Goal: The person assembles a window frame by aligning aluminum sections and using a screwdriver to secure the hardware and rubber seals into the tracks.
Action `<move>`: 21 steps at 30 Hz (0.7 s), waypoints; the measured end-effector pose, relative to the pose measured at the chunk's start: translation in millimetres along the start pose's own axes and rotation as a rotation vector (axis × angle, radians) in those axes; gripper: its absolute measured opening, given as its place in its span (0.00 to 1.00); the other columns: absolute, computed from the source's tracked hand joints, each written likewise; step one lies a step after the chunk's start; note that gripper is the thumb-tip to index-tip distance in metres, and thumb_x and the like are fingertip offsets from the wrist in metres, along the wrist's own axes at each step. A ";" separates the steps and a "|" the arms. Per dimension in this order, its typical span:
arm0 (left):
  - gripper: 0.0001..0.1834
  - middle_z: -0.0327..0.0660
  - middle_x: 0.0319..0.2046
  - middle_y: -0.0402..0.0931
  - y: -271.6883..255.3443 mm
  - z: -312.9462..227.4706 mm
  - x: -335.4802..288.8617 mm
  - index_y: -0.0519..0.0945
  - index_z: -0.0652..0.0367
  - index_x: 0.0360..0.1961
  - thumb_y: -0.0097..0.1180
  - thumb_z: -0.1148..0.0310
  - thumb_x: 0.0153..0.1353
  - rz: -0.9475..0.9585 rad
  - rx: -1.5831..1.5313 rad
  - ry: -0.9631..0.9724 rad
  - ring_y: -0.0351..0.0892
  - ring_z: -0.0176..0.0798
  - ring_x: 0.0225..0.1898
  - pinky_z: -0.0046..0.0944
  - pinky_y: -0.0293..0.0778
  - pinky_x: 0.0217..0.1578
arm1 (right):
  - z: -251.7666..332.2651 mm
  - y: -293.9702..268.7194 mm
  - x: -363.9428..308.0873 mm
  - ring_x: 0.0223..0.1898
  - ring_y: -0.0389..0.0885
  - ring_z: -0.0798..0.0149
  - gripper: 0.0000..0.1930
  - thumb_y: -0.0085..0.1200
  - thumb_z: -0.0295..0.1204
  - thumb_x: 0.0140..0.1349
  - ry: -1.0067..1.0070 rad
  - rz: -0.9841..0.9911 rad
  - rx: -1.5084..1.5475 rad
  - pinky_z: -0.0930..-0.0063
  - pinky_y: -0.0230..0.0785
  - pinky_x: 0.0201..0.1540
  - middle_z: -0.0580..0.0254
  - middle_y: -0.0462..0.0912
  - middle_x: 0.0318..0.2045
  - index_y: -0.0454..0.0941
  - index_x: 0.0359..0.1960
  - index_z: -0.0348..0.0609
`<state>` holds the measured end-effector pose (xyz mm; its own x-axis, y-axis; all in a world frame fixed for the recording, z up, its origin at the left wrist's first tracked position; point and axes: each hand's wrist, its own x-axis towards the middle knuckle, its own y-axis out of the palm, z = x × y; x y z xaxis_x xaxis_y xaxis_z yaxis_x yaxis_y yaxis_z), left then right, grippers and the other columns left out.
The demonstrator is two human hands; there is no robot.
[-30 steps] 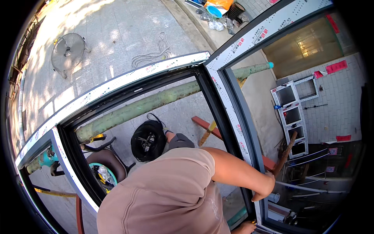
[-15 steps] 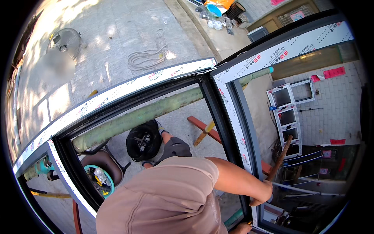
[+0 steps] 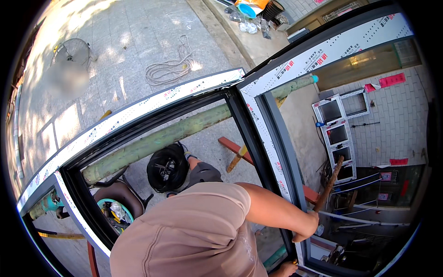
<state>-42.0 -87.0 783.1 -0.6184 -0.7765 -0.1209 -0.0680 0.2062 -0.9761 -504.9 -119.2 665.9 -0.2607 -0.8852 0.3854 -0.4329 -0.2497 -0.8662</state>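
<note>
A large dark window frame, with white printed protective film on its faces, lies across the view. My left arm, in a tan sleeve, reaches over to the right. My left hand is bent down and closed against the frame's bar, its fingers partly hidden. Just below it, at the lower edge, my right hand is closed at the frame's lower corner. A small yellow bit shows at its fingertips; what it belongs to cannot be made out. Under the frame runs a green padded pole.
Below the frame are a black coil, a brown chair and a teal tub of tools. A rusty rod rises beside my left arm. Beyond lie rope and a fan; smaller frames lean right.
The view has shifted slightly, so the frame and surroundings sit a little further left. Both hands keep their places at the frame.
</note>
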 end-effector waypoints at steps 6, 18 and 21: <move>0.37 0.35 0.64 0.88 5.8 -0.8 7.1 0.90 0.37 0.66 0.69 0.31 0.61 0.002 0.009 -0.016 0.85 0.49 0.66 0.58 0.80 0.63 | 12.4 -8.3 -5.7 0.55 0.91 0.33 0.35 0.55 0.52 0.75 0.080 0.027 0.044 0.41 0.87 0.57 0.30 0.87 0.55 0.78 0.58 0.21; 0.38 0.36 0.64 0.88 -4.1 -5.8 -7.8 0.90 0.39 0.67 0.68 0.30 0.62 -0.076 -0.016 0.022 0.84 0.50 0.68 0.57 0.79 0.64 | -39.5 43.9 16.3 0.44 0.94 0.40 0.27 0.53 0.56 0.78 -0.066 -0.315 -0.119 0.45 0.87 0.45 0.45 0.90 0.40 0.78 0.45 0.39; 0.38 0.37 0.65 0.87 16.9 10.0 -7.2 0.90 0.39 0.67 0.67 0.30 0.63 -0.073 -0.009 -0.054 0.83 0.51 0.68 0.57 0.78 0.65 | 4.1 44.6 11.2 0.44 0.93 0.32 0.32 0.58 0.53 0.71 -0.103 -0.141 -0.005 0.41 0.89 0.47 0.37 0.90 0.45 0.81 0.49 0.24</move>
<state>-30.9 -83.8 765.7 -0.5684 -0.8206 -0.0590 -0.1187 0.1528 -0.9811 -523.6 -141.9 630.3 -0.1073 -0.8770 0.4684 -0.4629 -0.3729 -0.8042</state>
